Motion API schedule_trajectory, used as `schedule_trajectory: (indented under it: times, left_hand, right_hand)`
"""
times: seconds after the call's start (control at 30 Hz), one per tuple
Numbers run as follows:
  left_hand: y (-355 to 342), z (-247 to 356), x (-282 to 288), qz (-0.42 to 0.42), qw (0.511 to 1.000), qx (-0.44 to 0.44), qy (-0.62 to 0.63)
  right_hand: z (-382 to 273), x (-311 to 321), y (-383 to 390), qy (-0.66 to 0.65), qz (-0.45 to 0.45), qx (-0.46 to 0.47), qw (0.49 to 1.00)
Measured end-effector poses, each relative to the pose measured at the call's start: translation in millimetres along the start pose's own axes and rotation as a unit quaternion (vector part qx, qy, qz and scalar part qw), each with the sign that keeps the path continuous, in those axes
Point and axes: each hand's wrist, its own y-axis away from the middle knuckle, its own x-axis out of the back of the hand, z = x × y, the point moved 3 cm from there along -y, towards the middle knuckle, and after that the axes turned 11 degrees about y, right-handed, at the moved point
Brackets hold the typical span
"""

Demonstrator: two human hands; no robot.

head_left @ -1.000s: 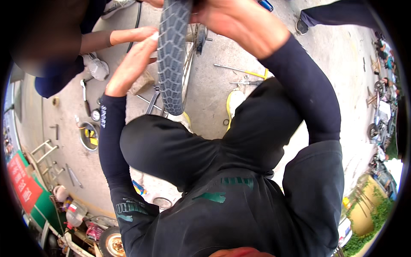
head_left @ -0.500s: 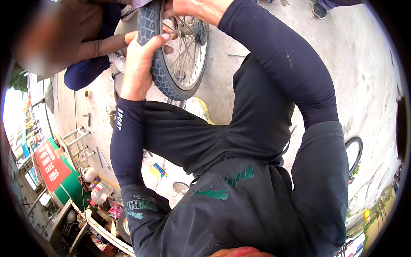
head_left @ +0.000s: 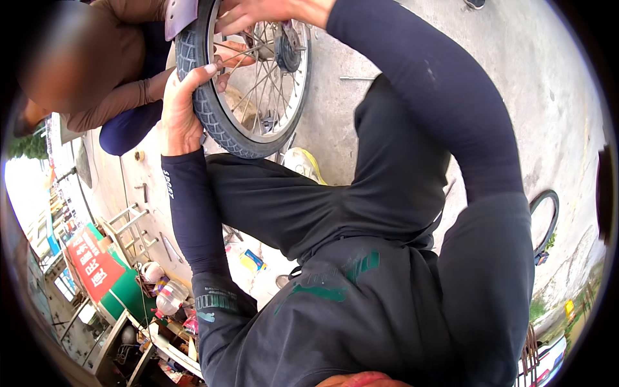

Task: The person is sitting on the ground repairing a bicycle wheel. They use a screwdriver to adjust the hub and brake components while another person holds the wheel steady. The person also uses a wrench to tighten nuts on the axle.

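A spoked wheel (head_left: 278,51) w/ a black tyre (head_left: 207,109) is held roughly upright at upper left, in front of the person's legs (head_left: 393,142). The tyre is clamped by the L hand (head_left: 184,116), thumb laid over the tread, most fingers hidden behind, prob. so it's steadied from the near side. The R hand (head_left: 255,14) is set at the wheel's upper part, fingers stretched; whether anything's gripped can't be told, but the wheel seems to be balanced btwn both. Through the spokes, a co-worker's hand (head_left: 235,55) is seen, apparently reached in from the far side, so support looks shared. A purplish mudguard (head_left: 180,18) is seen by the tyre's upper edge. On the ground, a rod (head_left: 356,78) is left right of the wheel, within easy reach, & a yellow-white shoe (head_left: 302,162) is planted just below.
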Motion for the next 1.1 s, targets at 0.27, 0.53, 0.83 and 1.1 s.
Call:
schedule_trajectory:
  times: [0.27, 0.53, 0.83, 1.1]
  left_hand:
    - [2.2, 0.2, 3.1, 0.043, 0.999, -0.002, 0.012]
    - [8.7, 4.9, -0.4, 0.084, 0.995, -0.015, -0.054]
    - [6.6, 8.3, 2.3, 0.098, 0.993, 0.006, -0.066]
    - [8.8, 9.5, 4.7, 0.096, 0.994, -0.001, -0.056]
  right_hand:
    - [249.4, -1.5, -5.1, 0.069, 0.384, 0.028, 0.921]
    - [245.2, -44.2, -20.5, -0.086, 0.424, 0.077, 0.898]
    - [239.4, -34.9, -19.6, -0.121, 0.461, 0.056, 0.877]
    - [232.1, -27.7, -15.8, -0.150, 0.425, 0.018, 0.893]
